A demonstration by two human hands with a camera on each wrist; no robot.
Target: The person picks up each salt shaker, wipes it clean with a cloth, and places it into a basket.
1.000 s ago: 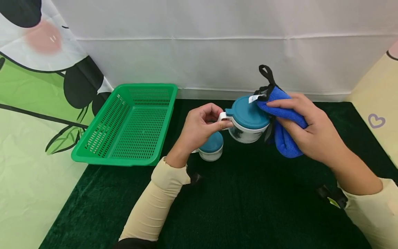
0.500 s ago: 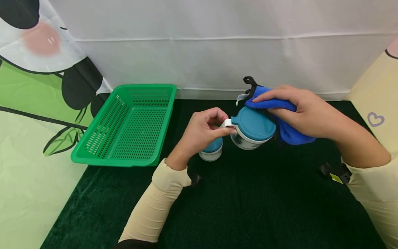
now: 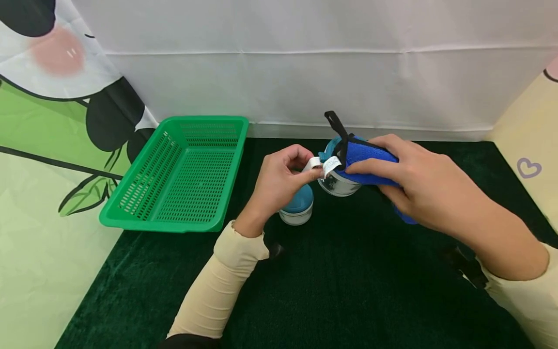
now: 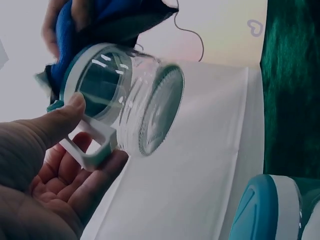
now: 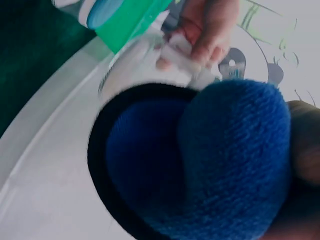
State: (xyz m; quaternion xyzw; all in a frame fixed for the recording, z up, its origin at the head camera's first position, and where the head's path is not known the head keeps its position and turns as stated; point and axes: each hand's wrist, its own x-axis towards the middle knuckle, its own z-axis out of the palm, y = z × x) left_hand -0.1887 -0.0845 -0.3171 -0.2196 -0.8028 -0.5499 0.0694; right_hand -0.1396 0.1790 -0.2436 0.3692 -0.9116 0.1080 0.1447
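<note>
My left hand (image 3: 285, 177) pinches the white handle of a clear glass jar (image 4: 145, 105) with a teal lid. The left wrist view shows the jar tilted, raised off the table, its ribbed base facing outward. A folded blue cloth (image 3: 370, 162) with black edging, a black loop and a white tag is gripped in my right hand (image 3: 418, 182). It lies over the jar's lid and hides most of it. Below the left hand, a second, smaller jar (image 3: 297, 206) with a blue lid stands upright on the dark green tablecloth.
To the left sits a green plastic basket (image 3: 178, 179) with slotted walls. A white cloth backdrop (image 3: 279, 87) rises behind the table, with printed panels at both sides. The dark green tablecloth (image 3: 348, 291) spreads in front of the hands.
The blue cloth has swept from the lid's right and far edge leftward across its top, now covering it. The held jar dipped right and nearer, then moved back left; the left hand keeps its handle.
</note>
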